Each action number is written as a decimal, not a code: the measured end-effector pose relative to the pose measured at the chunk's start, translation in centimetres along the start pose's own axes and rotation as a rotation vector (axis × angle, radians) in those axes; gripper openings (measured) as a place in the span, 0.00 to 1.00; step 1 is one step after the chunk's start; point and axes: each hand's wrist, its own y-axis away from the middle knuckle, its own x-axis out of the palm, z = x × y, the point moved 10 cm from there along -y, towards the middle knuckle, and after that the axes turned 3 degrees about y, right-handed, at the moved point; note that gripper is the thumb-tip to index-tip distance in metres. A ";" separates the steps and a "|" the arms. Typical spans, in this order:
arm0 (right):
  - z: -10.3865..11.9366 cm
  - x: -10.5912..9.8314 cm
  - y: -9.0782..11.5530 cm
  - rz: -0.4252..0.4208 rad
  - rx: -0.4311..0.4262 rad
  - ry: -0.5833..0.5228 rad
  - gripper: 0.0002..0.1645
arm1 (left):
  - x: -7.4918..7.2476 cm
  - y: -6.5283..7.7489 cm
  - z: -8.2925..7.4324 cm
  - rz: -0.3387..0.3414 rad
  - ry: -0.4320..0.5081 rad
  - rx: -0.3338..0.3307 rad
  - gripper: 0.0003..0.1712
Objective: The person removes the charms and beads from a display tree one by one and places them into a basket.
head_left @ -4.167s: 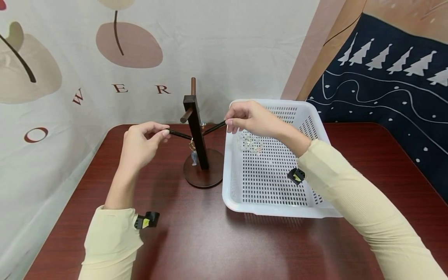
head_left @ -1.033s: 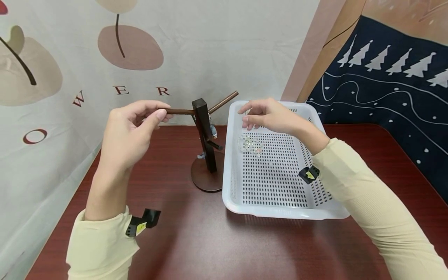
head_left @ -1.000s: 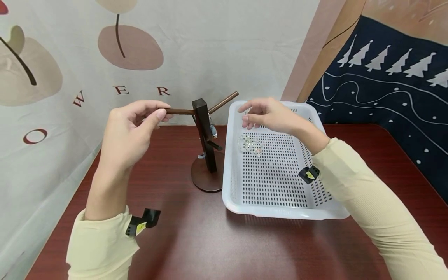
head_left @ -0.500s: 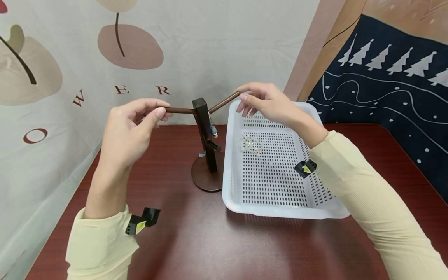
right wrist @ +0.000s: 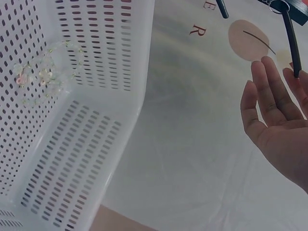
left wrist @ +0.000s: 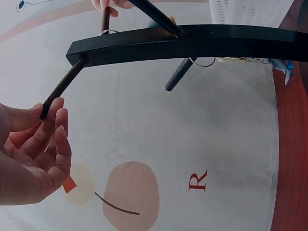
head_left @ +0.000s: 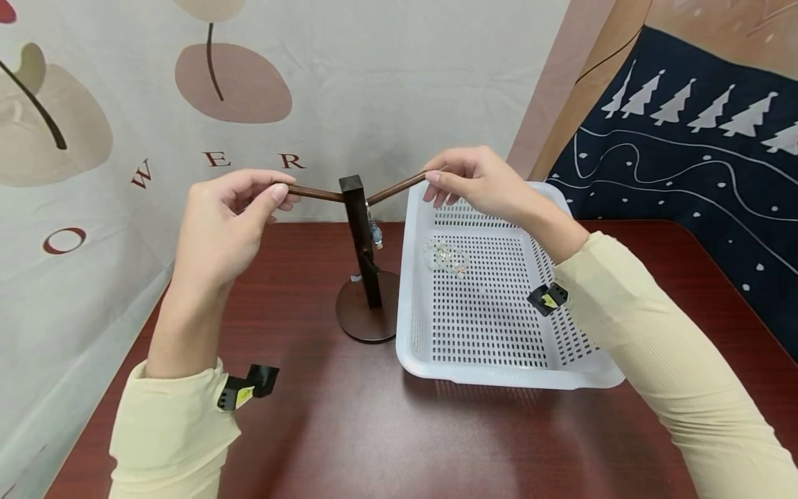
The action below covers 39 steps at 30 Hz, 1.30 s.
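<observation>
1. Two hands on the dark-brown wooden stand (head_left: 361, 242), mid-frame: left hand (head_left: 224, 225) pinching one slim brown peg (head_left: 318, 193), right hand (head_left: 480, 180) pinching its opposite (head_left: 397, 188).
2. Post near upright between them, pegs reaching sideways to the fingers; neither hand looks clearly nearer!
3. Right of centre, a white perforated plastic basket (head_left: 405, 319) holds clear beaded strands (head_left: 441, 255); a small blue charm (head_left: 377, 234) hangs beside the post.
4. Peg tips vanish in fingers, the basket's rim covers the base's (head_left: 361, 327) right edge, and the low peg (head_left: 369, 263) is hard to read.
</observation>
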 end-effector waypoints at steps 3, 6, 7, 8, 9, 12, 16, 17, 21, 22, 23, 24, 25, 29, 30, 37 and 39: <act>0.3 0.1 0.1 0.013 -0.014 -0.002 0.11 | -0.1 -0.2 0.3 -0.010 0.001 -0.012 0.09; 0.3 0.2 0.2 0.018 -0.017 -0.008 0.11 | -0.3 -0.1 0.5 -0.022 -0.006 -0.020 0.10; 0.3 0.2 0.2 0.018 -0.017 -0.008 0.11 | -0.3 -0.1 0.5 -0.026 -0.005 -0.021 0.10; 0.3 0.2 0.2 0.018 -0.016 -0.009 0.11 | -0.2 0.0 0.5 -0.028 -0.003 -0.020 0.11; 0.3 0.2 0.2 0.019 -0.018 -0.007 0.11 | -0.2 0.1 0.6 -0.031 -0.011 -0.018 0.11; 0.3 0.1 0.2 0.018 -0.025 0.003 0.11 | 0.1 0.5 0.9 -0.025 -0.071 -0.031 0.16; 0.4 0.1 0.2 0.020 -0.034 0.011 0.11 | 1.2 1.3 1.5 0.035 -0.181 -0.073 0.21; 0.4 0.1 0.2 0.019 -0.035 0.012 0.11 | 1.6 1.5 1.7 0.057 -0.197 -0.084 0.22; 0.5 0.1 0.2 0.020 -0.035 0.014 0.11 | 3.0 2.6 1.9 0.125 -0.219 -0.095 0.22; 0.5 0.1 0.2 0.019 -0.034 0.013 0.11 | 3.4 2.9 2.0 0.138 -0.219 -0.100 0.22; 0.5 0.1 0.2 0.019 -0.033 0.012 0.10 | 3.7 3.2 2.0 0.152 -0.216 -0.099 0.22; 0.5 0.1 0.2 0.020 -0.032 0.010 0.10 | 4.1 3.5 2.1 0.165 -0.209 -0.098 0.21; 0.5 0.1 0.2 0.020 -0.031 0.008 0.10 | 4.5 3.8 2.1 0.178 -0.202 -0.099 0.21; 0.5 0.1 0.2 0.019 -0.033 0.004 0.10 | 5.9 4.8 2.1 0.215 -0.159 -0.089 0.18; 0.5 0.1 0.2 0.019 -0.034 0.004 0.10 | 6.1 5.0 2.2 0.214 -0.151 -0.090 0.17; 0.5 0.1 0.2 0.018 -0.038 0.027 0.10 | 7.1 5.5 2.3 0.168 -0.132 -0.088 0.15; 0.5 0.1 0.2 0.018 -0.038 0.029 0.10 | 7.3 5.6 2.3 0.152 -0.133 -0.088 0.14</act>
